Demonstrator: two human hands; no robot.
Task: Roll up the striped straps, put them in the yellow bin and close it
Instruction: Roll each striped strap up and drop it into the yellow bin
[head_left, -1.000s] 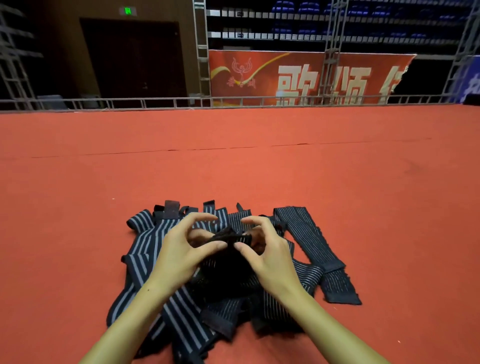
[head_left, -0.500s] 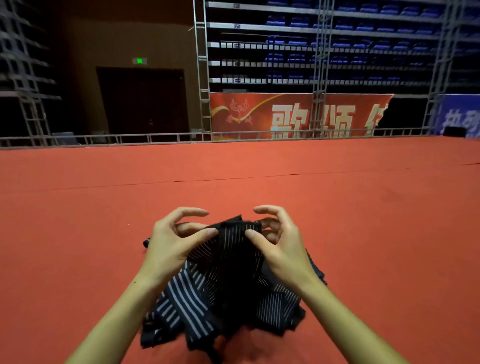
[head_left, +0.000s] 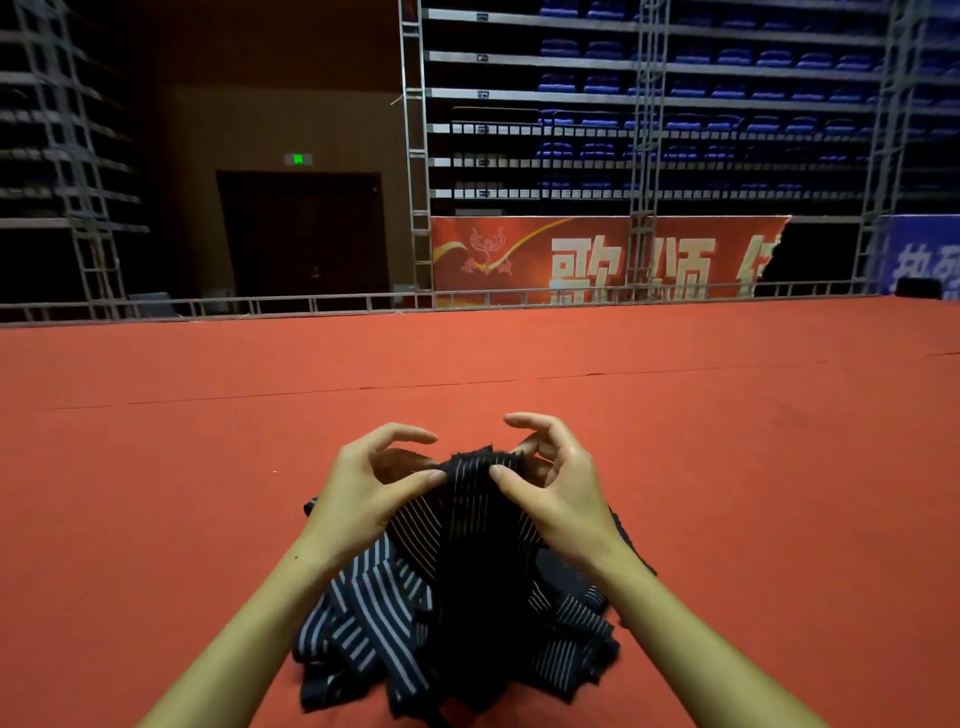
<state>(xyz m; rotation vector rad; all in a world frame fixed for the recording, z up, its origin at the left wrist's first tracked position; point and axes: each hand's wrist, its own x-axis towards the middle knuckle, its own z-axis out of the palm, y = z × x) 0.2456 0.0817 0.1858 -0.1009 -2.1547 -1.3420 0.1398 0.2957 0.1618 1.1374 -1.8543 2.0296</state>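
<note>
- My left hand (head_left: 371, 493) pinches the raised end of one striped strap (head_left: 480, 467) between thumb and fingers; my right hand (head_left: 558, 491) pinches the same end from the other side.
- I judge the roll barely begun: a loose first turn would telescope and spring open.
- That strap trails down into the heap of striped straps (head_left: 457, 613) on the red carpet (head_left: 156, 467); pulling up could drag tangled neighbours along.
- I see no yellow bin here, so carrying a roll blind risks letting it unwind.
</note>
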